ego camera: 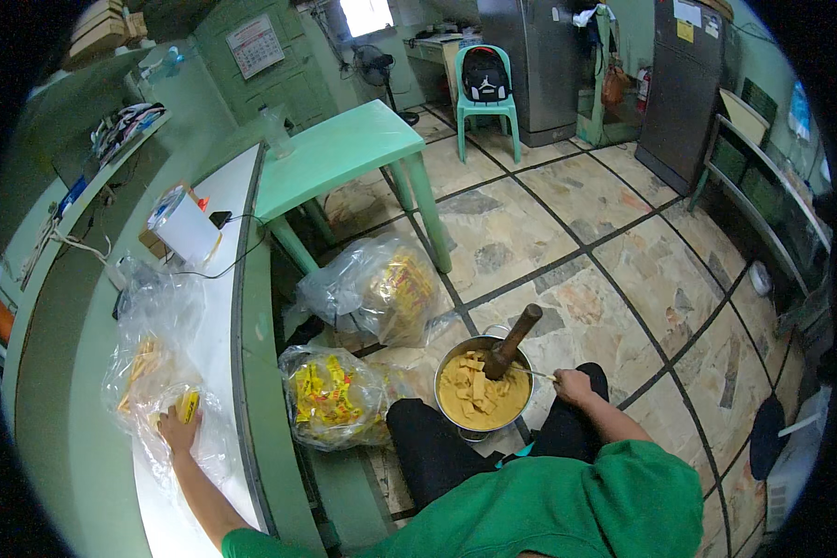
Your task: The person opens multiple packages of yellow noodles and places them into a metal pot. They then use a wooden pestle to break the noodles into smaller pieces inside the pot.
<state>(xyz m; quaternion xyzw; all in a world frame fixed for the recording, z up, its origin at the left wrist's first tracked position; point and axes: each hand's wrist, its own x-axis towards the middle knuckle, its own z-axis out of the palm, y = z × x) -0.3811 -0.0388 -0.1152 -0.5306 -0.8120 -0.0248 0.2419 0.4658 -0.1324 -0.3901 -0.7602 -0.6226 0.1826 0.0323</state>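
My left hand (178,428) grips a small yellow packet (190,404) with dark printing, among clear plastic bags (160,307) on the white counter top (213,328). Pale yellow sticks (138,370) show through the plastic beyond it. Out to the right, my right hand (573,386) holds a thin utensil (540,374) by its pale handle; its far end reaches over a metal pot (438,380), and I cannot tell its kind. Yellow-tan chunks (479,390) lie on a smoother mass of the same colour in the pot. A dark wooden pestle (515,340) leans in it, handle up.
Two plastic bags of yellow packets (324,390) (401,286) sit on the tiled floor (572,307) left of the pot. Beyond them stands a green table (342,153) with a clear bottle (275,132). A black cable (251,251) crosses the counter beside a white container (185,227).
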